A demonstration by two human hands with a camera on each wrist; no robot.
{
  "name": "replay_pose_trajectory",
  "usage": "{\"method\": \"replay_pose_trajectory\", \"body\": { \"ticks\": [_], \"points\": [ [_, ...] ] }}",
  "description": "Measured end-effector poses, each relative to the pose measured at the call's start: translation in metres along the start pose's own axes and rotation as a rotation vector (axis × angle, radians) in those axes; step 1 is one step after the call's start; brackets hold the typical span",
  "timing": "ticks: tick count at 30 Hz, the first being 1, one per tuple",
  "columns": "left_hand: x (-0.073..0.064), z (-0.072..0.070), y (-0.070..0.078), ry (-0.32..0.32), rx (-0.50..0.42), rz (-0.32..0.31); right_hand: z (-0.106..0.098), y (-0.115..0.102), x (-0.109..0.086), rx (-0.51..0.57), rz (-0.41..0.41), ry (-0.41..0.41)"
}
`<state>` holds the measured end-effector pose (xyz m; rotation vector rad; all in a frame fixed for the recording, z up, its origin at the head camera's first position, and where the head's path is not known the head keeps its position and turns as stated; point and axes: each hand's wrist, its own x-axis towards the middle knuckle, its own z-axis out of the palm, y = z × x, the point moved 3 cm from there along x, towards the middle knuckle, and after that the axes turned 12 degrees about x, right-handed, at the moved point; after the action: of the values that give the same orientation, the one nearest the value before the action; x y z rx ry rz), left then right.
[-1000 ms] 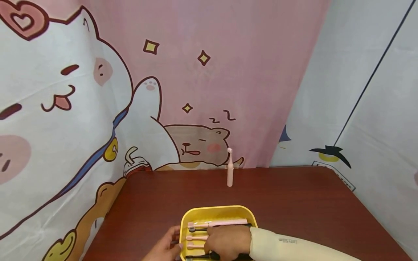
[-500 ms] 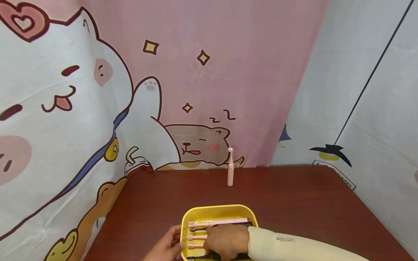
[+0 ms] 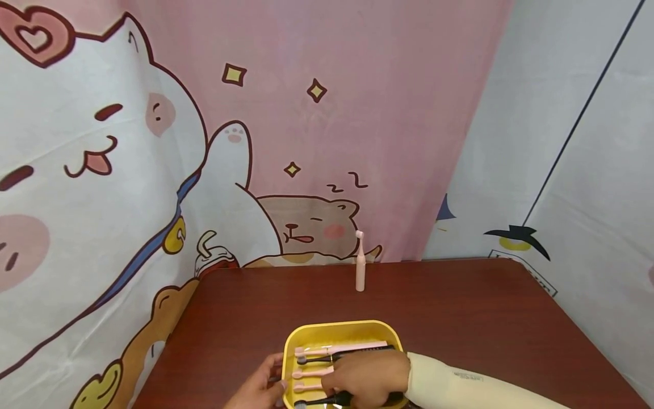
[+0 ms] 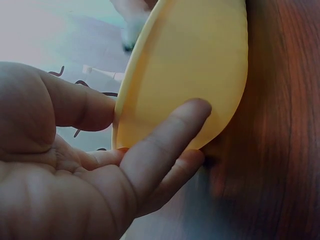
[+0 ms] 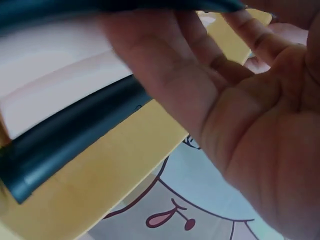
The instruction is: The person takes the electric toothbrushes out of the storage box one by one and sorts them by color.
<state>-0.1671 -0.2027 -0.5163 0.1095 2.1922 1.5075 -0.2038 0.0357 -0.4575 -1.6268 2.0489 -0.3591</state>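
Observation:
A yellow tray [image 3: 337,328] with several pink and black electric toothbrushes lies at the table's near side. My left hand [image 3: 259,387] holds its left end; in the left wrist view the thumb is at the rim and a finger [image 4: 167,142] lies along the outer wall. My right hand [image 3: 367,378] is inside the tray, gripping the nearest black toothbrush [image 3: 322,401] by the handle, partly hidden under the fingers. In the right wrist view that dark handle [image 5: 60,12] crosses the fingers. A pink toothbrush [image 3: 311,373] lies beside the hand, and another black toothbrush [image 3: 315,359] lies farther back.
One pink electric toothbrush [image 3: 360,272] stands upright on the brown table [image 3: 449,307], beyond the tray. A cartoon-printed cloth [image 3: 388,113] hangs behind the table and along its sides.
My right hand has shifted slightly to the right within the tray, uncovering more of the toothbrushes. The nearest black toothbrush has moved a little. My left hand stays on the tray.

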Motion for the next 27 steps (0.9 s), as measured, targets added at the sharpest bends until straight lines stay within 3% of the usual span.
{"method": "replay_pose_trajectory", "body": {
  "ticks": [4, 8, 14, 16, 22, 27],
  "points": [
    [0.001, -0.001, -0.003, -0.027, 0.001, 0.029, 0.0, -0.001, -0.01, 0.082, -0.032, 0.03],
    [0.0, -0.001, -0.002, -0.022, -0.021, 0.044, -0.004, -0.003, -0.024, 0.123, -0.061, 0.116],
    [-0.003, -0.001, 0.0, -0.019, -0.031, 0.049, -0.019, -0.006, -0.05, 0.242, -0.163, 0.33],
    [-0.002, -0.001, -0.001, -0.021, -0.045, 0.029, -0.028, -0.007, -0.061, 0.235, -0.184, 0.427],
    [-0.002, -0.001, -0.002, -0.015, -0.051, 0.034, -0.055, -0.002, -0.093, 0.254, -0.164, 0.667],
    [-0.001, 0.0, -0.003, -0.015, -0.045, 0.039, -0.063, 0.008, -0.112, 0.317, -0.134, 0.766]
  ]
}}
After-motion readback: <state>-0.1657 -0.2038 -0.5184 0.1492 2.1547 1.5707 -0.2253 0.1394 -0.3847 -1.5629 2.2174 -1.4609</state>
